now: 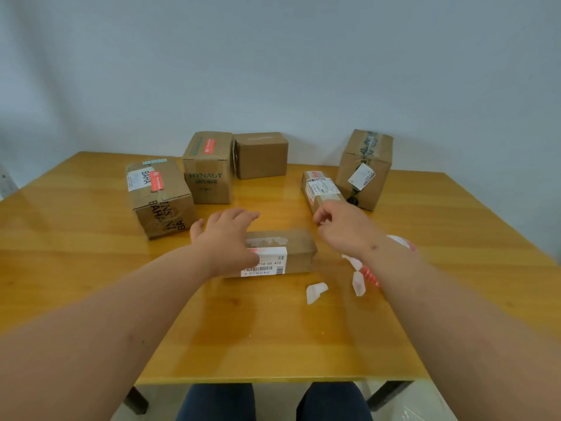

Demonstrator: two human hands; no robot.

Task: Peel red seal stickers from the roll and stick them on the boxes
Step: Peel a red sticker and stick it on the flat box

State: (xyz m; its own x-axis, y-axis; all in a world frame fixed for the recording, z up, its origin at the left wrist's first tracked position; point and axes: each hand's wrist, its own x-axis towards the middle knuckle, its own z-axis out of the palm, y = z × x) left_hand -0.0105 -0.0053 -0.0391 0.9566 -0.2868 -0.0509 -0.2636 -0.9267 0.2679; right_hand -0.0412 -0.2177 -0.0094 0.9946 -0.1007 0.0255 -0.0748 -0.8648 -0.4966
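Left grip (226,238) open over near box (291,252).

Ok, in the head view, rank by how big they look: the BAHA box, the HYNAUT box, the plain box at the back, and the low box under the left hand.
1. BAHA box
2. HYNAUT box
3. Low box, partly hidden by the left hand, so unsure
4. Plain box, farthest away, so possibly larger than it appears

Bare forearms, no sleeves; dark navy trousers (217,402).
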